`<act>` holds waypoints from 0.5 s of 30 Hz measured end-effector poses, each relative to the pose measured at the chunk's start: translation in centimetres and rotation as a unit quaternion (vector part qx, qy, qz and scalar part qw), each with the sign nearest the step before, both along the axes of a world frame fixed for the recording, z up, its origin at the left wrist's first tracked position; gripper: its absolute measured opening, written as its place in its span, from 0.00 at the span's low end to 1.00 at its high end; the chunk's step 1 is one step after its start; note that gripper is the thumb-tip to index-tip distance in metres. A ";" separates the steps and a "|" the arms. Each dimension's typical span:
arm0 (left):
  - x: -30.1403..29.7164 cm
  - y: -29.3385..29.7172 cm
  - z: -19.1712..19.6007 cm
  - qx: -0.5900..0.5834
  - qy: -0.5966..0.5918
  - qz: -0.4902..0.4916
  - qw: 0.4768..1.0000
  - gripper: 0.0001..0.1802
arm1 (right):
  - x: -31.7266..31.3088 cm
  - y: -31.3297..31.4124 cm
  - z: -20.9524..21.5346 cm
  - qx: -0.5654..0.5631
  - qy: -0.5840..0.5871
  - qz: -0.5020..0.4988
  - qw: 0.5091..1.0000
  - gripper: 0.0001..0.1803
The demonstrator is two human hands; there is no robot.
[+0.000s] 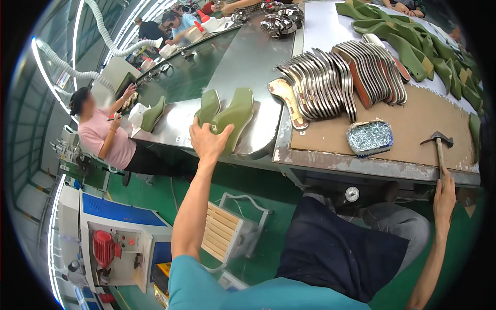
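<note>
My left hand [208, 140] reaches to the edge of the metal-topped bench, its thumb and fingers closed around the lower end of a green shoe last [235, 116]. A second green shoe last [208, 105] stands right beside it, close to my fingertips. Far to the right, my right hand [444, 199] is wrapped around the lower handle of a hammer [438, 147], whose head lies over the brown board. A small tub of metal nails [369, 138] sits near the board's front edge, between my two hands.
Rows of sole-shaped pieces [320, 85] stand on the board [325, 143]. Many green lasts [408, 54] lie at the far right. Another last [153, 114] stands left, near a person in pink [106, 132]. A slatted stool [222, 232] and a blue-topped machine [121, 209] are below.
</note>
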State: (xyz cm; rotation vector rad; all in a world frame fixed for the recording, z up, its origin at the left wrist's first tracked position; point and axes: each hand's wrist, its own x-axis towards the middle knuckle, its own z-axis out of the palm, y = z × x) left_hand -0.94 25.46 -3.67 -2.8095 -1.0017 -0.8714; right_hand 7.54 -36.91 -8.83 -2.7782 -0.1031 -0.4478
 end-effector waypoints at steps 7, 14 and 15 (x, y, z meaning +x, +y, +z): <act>0.8 11.7 -2.4 -0.024 -0.088 0.051 0.995 0.34 | -0.3 0.7 2.1 -0.043 -0.024 -0.024 0.998 0.22; 0.4 26.7 -2.5 0.031 0.044 0.301 0.952 0.38 | 1.7 1.2 0.8 -0.084 -0.124 -0.022 0.989 0.19; -0.2 27.8 -3.6 0.183 0.077 0.249 0.948 0.34 | 1.9 1.4 0.8 -0.106 -0.143 -0.011 0.984 0.19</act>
